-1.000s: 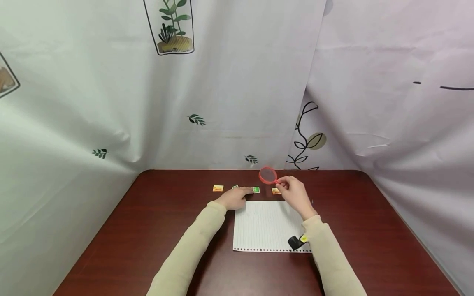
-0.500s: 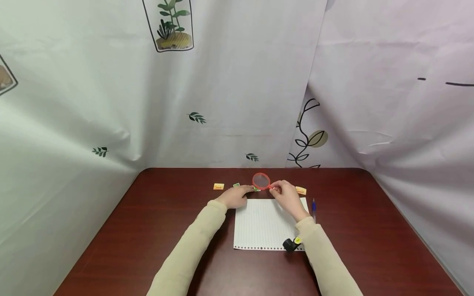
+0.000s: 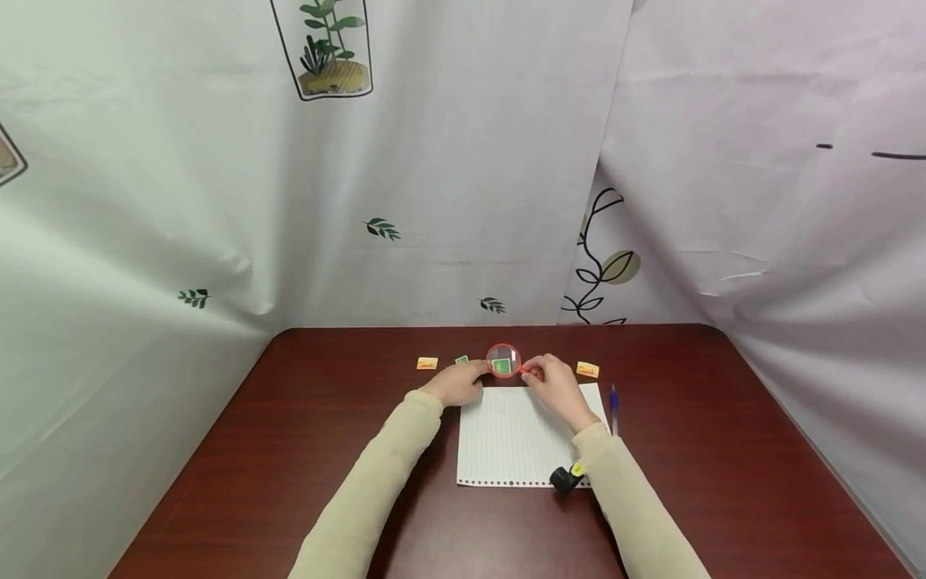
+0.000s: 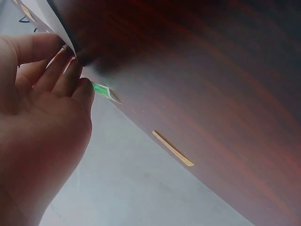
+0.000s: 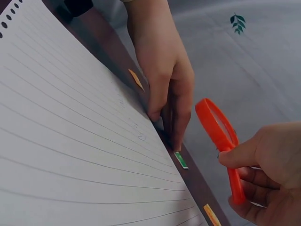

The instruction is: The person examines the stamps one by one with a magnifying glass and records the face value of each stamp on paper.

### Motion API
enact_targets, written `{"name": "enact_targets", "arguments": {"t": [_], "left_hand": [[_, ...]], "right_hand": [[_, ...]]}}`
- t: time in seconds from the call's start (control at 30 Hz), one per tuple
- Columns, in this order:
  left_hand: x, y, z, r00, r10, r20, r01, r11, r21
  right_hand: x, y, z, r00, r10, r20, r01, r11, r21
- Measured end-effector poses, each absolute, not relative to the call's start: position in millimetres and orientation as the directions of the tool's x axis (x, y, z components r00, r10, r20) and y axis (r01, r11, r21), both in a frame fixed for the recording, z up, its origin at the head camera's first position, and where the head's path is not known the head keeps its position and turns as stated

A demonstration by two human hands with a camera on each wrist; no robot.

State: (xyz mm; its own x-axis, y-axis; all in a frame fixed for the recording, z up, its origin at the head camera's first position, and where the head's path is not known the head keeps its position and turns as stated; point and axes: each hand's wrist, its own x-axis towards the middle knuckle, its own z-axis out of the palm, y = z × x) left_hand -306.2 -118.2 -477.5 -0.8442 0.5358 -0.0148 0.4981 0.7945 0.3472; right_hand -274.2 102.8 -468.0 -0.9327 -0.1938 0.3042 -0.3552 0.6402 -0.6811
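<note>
My right hand pinches the handle of a red magnifying glass between thumb and fingers. Its round lens is over a small green stamp, which shows enlarged through it in the head view. From the other side, my left hand reaches to the same stamp, an extended fingertip at its edge and the other fingers loosely bent. Beside that hand lies a second green stamp, partly hidden in the head view. An orange stamp lies farther left, and another orange stamp lies right of my right hand.
A lined loose-leaf sheet lies below both hands, with faint blue handwriting near its far edge. A blue pen lies along its right side. The dark red table ends at a pale printed curtain.
My right hand has moved the magnifying glass left and slightly down, from near the right orange stamp to over the green one. The orange stamp and pen are uncovered. My left hand stays put.
</note>
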Motion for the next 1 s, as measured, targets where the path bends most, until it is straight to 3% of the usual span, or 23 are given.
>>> {"name": "enact_targets", "arguments": {"t": [1.0], "left_hand": [[-303.1,-116.1,-475.4,-0.856,0.517,-0.013,0.480,0.804,0.352]], "right_hand": [[-275.3,111.2,-474.2,-0.945,-0.221,0.243,-0.328,0.649,-0.687]]}}
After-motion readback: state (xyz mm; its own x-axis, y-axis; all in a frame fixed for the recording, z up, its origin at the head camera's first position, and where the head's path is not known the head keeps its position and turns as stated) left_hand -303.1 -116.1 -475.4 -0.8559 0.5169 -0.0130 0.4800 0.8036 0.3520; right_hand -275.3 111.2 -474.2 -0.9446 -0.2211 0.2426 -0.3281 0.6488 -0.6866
